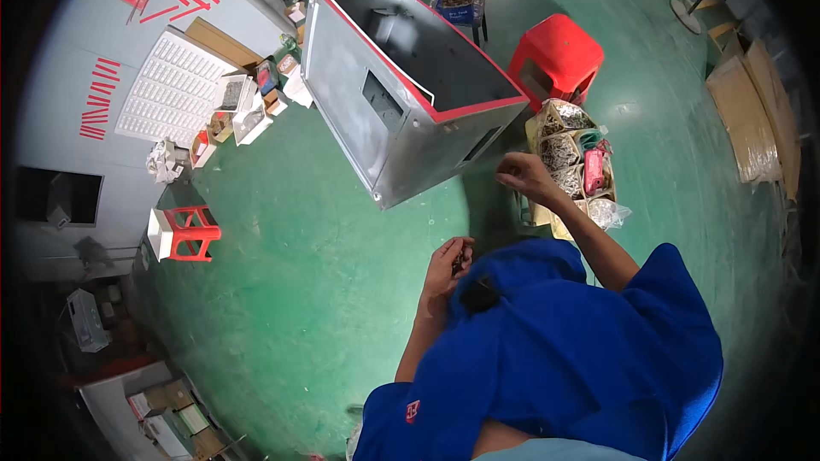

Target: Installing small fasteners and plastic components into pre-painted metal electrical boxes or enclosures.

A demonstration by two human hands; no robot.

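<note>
My left hand point(447, 265) is held low in front of my body, its fingers curled around small dark parts whose exact kind is too small to tell. Out to the right, my right hand point(524, 177) is closed, thumb and fingertips drawn together; anything between them is hidden. It hovers beside a box of small metal hardware point(559, 152), divided into several bins. A red packet point(594, 172) lies on the box's right side. Ahead of both hands stands a large grey metal cabinet point(359, 111) with a red-edged open top and rectangular cutouts. Neither hand touches it.
A red plastic stool point(559, 51) stands behind the hardware box. Further back, another stool carries a blue carton point(455, 4). Small boxes point(250, 119) line the left wall near a red-and-white step stool point(193, 233). Folded cardboard point(747, 111) leans at the far right.
</note>
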